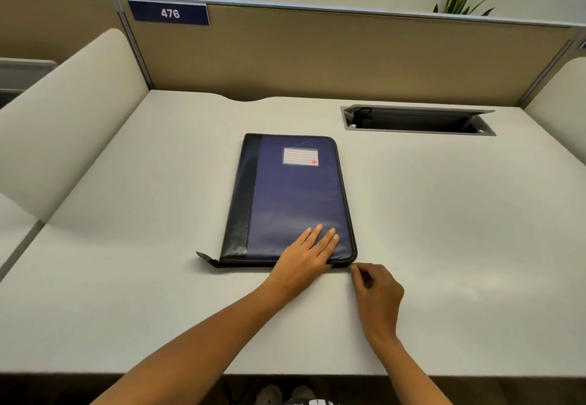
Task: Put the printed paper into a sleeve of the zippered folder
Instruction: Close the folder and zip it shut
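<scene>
While left hand [309, 254] lies flat on closed folder [290, 198] — right hand [375, 290] pinching its zipper pull [352, 266].

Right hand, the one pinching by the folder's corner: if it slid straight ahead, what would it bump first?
The right hand points at the zippered folder's near right corner, so it would likely meet that edge first. Its fingertips seem to touch there already.

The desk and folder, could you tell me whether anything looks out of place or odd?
Nothing looks damaged or spilled. The zippered folder lies closed and slightly askew on the desk; the printed paper is nowhere in view.
</scene>
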`<action>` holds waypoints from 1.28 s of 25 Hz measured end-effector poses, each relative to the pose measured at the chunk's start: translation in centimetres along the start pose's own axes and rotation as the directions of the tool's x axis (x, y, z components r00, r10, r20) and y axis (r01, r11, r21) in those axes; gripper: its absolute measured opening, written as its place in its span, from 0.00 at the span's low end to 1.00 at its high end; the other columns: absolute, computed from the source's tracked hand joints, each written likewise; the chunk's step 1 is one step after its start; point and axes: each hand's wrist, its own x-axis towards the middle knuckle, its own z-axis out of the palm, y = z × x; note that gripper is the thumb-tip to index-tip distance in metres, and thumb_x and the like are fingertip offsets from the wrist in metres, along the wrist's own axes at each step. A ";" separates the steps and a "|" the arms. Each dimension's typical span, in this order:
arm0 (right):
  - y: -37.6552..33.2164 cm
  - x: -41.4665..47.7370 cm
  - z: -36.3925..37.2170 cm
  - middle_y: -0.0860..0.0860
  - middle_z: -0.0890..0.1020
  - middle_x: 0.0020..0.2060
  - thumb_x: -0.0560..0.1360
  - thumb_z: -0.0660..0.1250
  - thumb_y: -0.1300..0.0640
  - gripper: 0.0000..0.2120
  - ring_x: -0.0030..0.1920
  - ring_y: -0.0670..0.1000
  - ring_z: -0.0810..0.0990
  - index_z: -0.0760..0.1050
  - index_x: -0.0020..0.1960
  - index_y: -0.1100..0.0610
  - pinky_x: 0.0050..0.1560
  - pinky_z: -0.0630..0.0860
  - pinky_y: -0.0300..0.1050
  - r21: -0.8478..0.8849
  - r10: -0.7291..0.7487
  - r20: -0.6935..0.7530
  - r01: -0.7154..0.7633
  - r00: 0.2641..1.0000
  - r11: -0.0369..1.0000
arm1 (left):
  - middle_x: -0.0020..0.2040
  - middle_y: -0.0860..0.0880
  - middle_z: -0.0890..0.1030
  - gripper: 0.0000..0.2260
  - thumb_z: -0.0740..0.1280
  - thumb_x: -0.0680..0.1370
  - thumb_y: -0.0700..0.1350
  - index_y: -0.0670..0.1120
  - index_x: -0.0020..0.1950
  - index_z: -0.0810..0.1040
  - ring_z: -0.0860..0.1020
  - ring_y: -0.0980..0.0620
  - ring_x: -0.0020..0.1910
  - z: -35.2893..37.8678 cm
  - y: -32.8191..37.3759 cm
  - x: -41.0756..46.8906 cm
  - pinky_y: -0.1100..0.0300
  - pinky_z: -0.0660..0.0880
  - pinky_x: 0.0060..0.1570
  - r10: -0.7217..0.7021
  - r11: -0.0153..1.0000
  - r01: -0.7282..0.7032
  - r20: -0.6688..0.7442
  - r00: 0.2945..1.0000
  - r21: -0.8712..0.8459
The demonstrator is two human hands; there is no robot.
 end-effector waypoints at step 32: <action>2.7 3.3 1.0 0.48 0.78 0.36 0.70 0.72 0.67 0.07 0.37 0.47 0.76 0.77 0.41 0.57 0.40 0.70 0.30 -0.018 -0.094 0.113 0.097 0.989 0.995 | 0.67 0.44 0.76 0.21 0.67 0.76 0.48 0.41 0.67 0.74 0.74 0.41 0.66 2.5 -0.8 0.1 0.50 0.75 0.62 0.057 0.998 -0.055 -0.214 0.975 0.016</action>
